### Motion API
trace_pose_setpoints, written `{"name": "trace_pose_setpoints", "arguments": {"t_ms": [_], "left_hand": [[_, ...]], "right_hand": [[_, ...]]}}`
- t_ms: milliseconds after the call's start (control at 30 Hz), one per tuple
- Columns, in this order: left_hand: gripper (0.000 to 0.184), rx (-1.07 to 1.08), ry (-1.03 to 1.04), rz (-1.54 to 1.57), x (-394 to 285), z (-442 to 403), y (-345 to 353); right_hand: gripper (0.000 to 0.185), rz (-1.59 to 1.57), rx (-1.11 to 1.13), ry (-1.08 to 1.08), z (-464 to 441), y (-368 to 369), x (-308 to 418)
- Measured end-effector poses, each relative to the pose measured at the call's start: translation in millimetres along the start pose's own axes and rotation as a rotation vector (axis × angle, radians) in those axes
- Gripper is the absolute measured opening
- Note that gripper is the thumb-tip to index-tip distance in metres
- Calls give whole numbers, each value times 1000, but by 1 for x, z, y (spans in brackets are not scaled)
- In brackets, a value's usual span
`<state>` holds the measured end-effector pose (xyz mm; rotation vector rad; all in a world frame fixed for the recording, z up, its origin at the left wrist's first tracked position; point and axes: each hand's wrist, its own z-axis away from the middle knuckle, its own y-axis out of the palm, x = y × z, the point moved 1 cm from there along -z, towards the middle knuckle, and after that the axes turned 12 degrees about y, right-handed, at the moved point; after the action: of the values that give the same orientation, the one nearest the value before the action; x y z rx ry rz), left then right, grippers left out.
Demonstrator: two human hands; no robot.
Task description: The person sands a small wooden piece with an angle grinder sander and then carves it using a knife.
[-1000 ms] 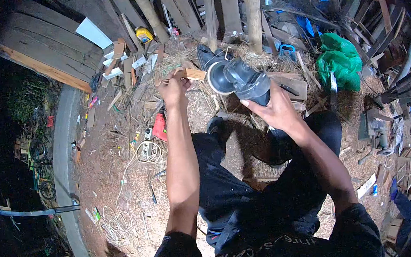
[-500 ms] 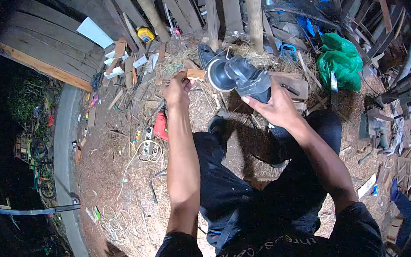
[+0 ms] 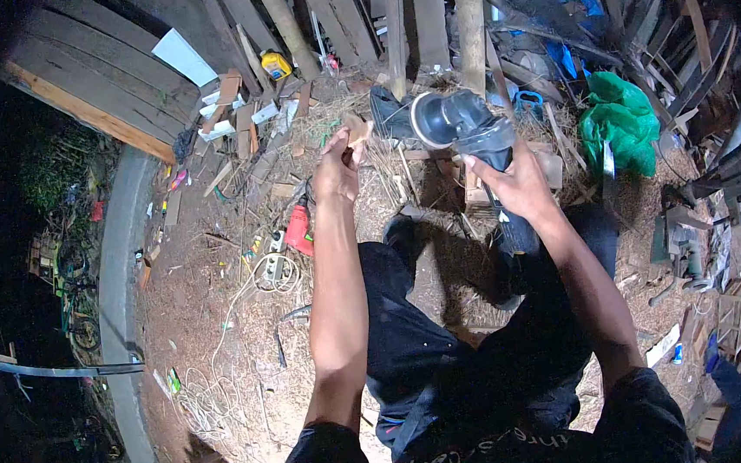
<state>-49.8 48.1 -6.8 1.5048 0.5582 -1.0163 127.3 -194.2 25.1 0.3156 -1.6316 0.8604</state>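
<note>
Just now we saw a clear gap open between the small wooden piece [image 3: 358,130] and the round disc [image 3: 433,122] on the dark power tool [image 3: 487,137]. Half a second earlier, we had the end of the piece right by the disc's rim; at this moment the tool stood farther right, and the piece had turned so that we saw it from a different angle. For the work in hand, we took this to mean that the disc was not acting on the wood at that instant.

We found the piece in the far middle of the scene, held up by the left hand [image 3: 337,170], its fingertips pinched together on it. The right hand [image 3: 519,182] was clamped around the tool's body, with the thumb lying along the left side. We could not tell whether the disc was spinning.

Nearer than the left hand, we noted a red tool [image 3: 299,231] on the ground [image 3: 188,289], just beside a power strip [image 3: 273,246] and a loop of pale cord [image 3: 283,284]. To the far right sat a green bag [image 3: 616,125].
</note>
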Motion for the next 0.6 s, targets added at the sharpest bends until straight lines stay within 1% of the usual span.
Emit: {"name": "trace_pose_setpoints", "arguments": {"t_ms": [33, 67, 133, 167, 233, 267, 367, 400, 500, 533, 600], "left_hand": [[20, 12, -28, 88, 0, -1, 1], [20, 25, -56, 176, 0, -1, 1], [20, 38, -129, 342, -8, 6, 9], [20, 80, -146, 369, -9, 9, 12], [20, 163, -182, 420, -7, 12, 18], [20, 112, -198, 354, -3, 12, 22], [23, 78, -159, 211, 1, 20, 32], [23, 168, -143, 33, 5, 18, 30], [24, 273, -29, -341, 6, 18, 24], [22, 242, 9, -466, 3, 26, 32], [22, 267, 148, -474, 10, 26, 35]], "right_hand": [[65, -36, -8, 20, -2, -1, -3], [66, 21, -23, 33, -3, -4, -6], [66, -5, -32, 5, -3, -8, -6], [66, -18, -35, -9, -3, -10, -5], [65, 53, -69, 11, -1, -17, 0], [64, 89, -86, 21, 1, -21, 4], [59, 24, -75, 57, 8, -27, 22], [58, 16, -74, 51, 8, -28, 21], [54, 12, -87, 11, 3, -30, 13], [53, 25, -104, -16, -1, -30, 6], [51, -10, -91, -40, -3, -30, 4]]}}
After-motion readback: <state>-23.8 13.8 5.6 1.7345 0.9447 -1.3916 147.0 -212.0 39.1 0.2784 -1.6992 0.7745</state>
